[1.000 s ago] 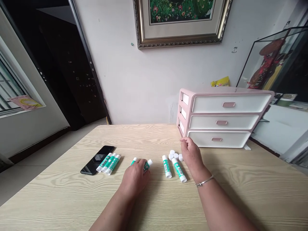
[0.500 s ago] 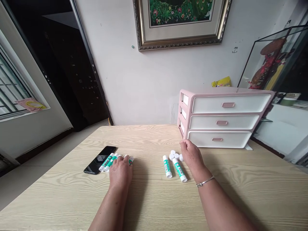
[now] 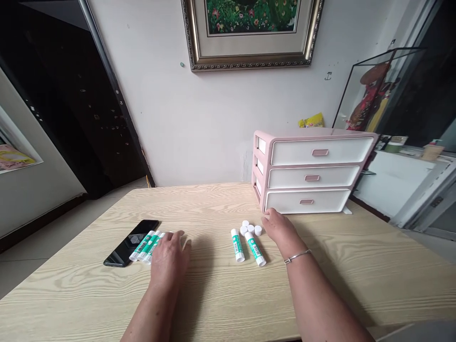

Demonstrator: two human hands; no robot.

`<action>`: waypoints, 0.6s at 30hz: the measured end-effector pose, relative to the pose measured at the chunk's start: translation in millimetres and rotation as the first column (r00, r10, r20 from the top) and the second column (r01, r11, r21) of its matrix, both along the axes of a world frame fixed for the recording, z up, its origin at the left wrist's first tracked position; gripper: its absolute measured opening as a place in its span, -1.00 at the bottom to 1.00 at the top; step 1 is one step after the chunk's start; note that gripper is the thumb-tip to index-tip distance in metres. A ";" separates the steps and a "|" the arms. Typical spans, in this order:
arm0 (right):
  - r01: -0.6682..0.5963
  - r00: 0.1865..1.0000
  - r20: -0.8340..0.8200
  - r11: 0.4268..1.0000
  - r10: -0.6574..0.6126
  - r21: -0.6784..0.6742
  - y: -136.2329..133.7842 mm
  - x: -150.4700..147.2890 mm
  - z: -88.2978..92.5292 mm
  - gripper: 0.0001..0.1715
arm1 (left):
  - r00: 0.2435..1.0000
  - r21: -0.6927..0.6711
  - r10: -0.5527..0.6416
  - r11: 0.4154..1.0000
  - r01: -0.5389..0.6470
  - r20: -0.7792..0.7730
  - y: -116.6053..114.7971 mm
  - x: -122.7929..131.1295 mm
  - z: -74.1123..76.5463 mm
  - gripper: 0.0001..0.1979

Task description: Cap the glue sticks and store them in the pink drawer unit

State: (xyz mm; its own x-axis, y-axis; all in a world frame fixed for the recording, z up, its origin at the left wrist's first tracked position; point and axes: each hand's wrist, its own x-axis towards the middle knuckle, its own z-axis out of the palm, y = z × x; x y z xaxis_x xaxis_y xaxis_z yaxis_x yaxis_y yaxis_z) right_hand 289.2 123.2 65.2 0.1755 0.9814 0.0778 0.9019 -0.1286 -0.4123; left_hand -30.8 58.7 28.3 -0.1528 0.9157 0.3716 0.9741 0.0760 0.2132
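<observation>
My left hand (image 3: 168, 259) lies flat, fingers stretched, on the right end of a row of green-and-white glue sticks (image 3: 142, 245) that lie against a black phone (image 3: 130, 242). What is under the palm is hidden. My right hand (image 3: 280, 229) rests on the table with its fingers loosely bent and apart. Its fingertips are beside several white caps (image 3: 249, 229) and close to the lower front corner of a pink drawer unit (image 3: 261, 171). Two more glue sticks (image 3: 245, 246) lie just left of that hand, without caps.
The light wooden table (image 3: 221, 294) stands against a white wall under a framed picture (image 3: 251, 33). All three white drawers (image 3: 313, 176) are closed. A glass case (image 3: 377, 95) stands at the right and a dark doorway (image 3: 60, 109) at the left.
My left hand slid left from the table's middle to the row of glue sticks by the phone, taking glue sticks along. My right hand stayed by the caps. The view shifted slightly.
</observation>
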 end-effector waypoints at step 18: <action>-0.131 0.990 -0.061 0.990 0.127 -0.059 2.5 -8.3 -9.8 -0.47 | 0.952 -0.091 -0.215 0.967 0.240 0.219 -3.3 21.5 3.6 -0.75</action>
